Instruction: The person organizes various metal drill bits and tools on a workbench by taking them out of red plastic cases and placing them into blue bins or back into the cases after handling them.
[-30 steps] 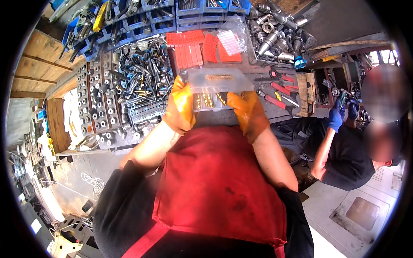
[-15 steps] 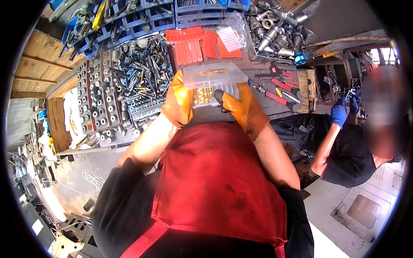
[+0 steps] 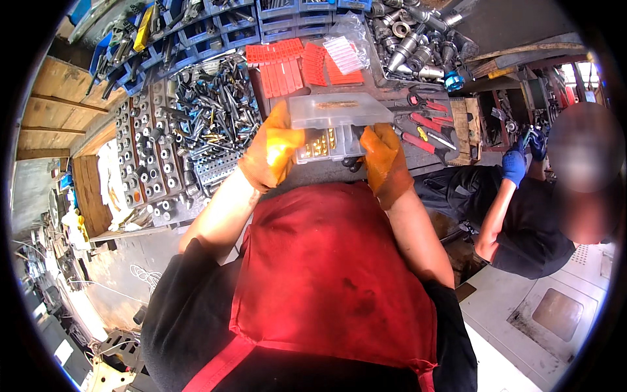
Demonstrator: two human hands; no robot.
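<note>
In front of my red apron is a clear plastic compartment box (image 3: 336, 155) with its lid (image 3: 343, 112) tilted up. Small gold-coloured pieces (image 3: 319, 142) fill compartments at its left. My left hand (image 3: 271, 145), in an orange work glove, is closed around the box's left end. At the right end my right hand (image 3: 384, 157), gloved the same way, grips the box's side with fingers bent. The fingers beneath the box are hidden. What lies in its right-hand compartments is mostly covered.
Behind the box are red plastic strips (image 3: 281, 77) and a clear bag (image 3: 346, 42). Loose cutting tools (image 3: 215, 104) are piled left, with tool holders (image 3: 418, 49) at the back right. Red-handled pliers (image 3: 424, 104) lie right. A co-worker in blue gloves (image 3: 514, 166) works further right.
My right thumb has drawn back from over the compartments to the box's right end. The box and both hands have shifted slightly to the right in the picture.
</note>
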